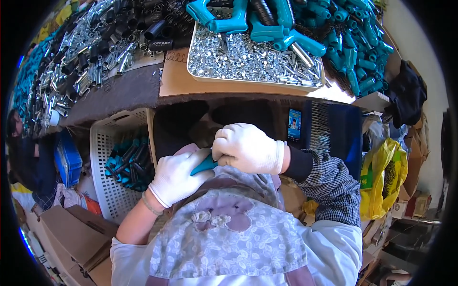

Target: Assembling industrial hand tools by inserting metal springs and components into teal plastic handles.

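Observation:
Both hands wear white gloves and meet over my lap, just below the table edge. My left hand grips a teal plastic handle part, which pokes out between the two gloves. My right hand is closed over the upper end of the same part, hiding it. A floral apron lies under the hands.
A cream tray of small metal nuts and pins sits on the table ahead, with teal handles heaped at the right. Metal and black parts pile at the left. A white basket of finished teal pieces stands at my left. A phone glows under the table edge.

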Demonstrator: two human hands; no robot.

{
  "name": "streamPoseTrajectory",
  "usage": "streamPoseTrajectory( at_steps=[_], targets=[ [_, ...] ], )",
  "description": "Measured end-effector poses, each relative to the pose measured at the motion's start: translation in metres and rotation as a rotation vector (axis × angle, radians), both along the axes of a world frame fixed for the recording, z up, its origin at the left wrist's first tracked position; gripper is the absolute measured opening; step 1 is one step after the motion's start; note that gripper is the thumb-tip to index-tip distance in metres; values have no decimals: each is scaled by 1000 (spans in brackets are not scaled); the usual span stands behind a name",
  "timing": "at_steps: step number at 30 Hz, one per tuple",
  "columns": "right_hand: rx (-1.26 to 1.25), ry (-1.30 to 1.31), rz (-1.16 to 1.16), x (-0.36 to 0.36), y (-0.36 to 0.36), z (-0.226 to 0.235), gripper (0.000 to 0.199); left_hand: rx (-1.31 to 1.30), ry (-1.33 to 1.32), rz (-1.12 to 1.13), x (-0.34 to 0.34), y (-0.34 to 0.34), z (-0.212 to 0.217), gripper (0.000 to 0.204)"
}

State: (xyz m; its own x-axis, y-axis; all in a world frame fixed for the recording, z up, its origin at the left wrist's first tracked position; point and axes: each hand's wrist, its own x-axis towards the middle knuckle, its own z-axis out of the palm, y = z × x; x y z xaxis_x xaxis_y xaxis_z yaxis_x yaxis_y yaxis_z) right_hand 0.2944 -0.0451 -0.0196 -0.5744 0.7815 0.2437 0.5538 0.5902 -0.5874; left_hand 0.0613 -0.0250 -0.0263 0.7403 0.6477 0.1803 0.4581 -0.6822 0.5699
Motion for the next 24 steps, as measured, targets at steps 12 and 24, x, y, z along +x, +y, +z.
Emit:
streamPoseTrajectory(
  at_steps=[12, 24],
  targets=[
    [-275, -277, -104, -7, 6, 16, 21, 28, 103, -24, 1, -4, -8, 45],
    [-566, 14, -99, 1, 3, -4, 52, 73, 113, -84, 1, -1, 2, 49]
  ],
)
